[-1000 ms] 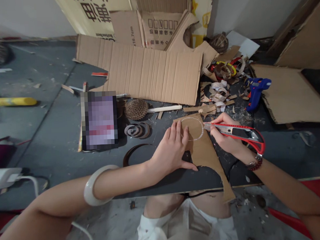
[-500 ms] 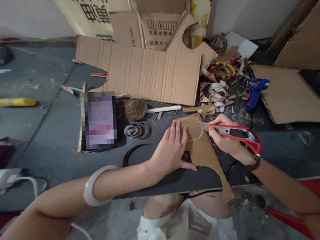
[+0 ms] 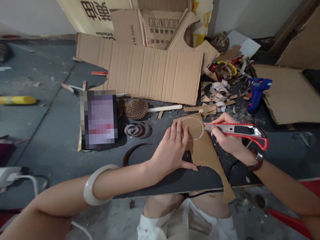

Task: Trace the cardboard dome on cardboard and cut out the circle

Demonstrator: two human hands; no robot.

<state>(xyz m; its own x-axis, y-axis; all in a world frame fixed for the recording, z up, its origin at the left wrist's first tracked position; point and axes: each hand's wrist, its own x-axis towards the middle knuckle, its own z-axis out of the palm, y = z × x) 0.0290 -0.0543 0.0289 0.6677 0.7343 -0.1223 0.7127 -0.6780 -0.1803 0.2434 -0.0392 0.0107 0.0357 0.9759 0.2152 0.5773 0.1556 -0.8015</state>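
My left hand point(image 3: 170, 151) lies flat with its fingers stretched over the left side of a brown cardboard piece point(image 3: 202, 150), pressing on it. A white circle is drawn near the top of this piece, and a curved notch is cut out of its lower edge. In my right hand point(image 3: 226, 134) is a red utility knife point(image 3: 236, 129), gripped near its front end. Its blade tip is at the right edge of the drawn circle; whether it goes into the cardboard I cannot tell.
A blurred-out tablet point(image 3: 100, 121), a cardboard coil point(image 3: 137, 108) and a grey paper spiral point(image 3: 136, 130) lie left of the cardboard. Behind stands a large corrugated sheet point(image 3: 147, 71). Paper scraps point(image 3: 219, 92) and a blue glue gun point(image 3: 258, 92) lie at the right. The table's front edge is close.
My right hand and the utility knife have shifted slightly right, and the knife's handle now points more to the right. My left hand stays on the cardboard.
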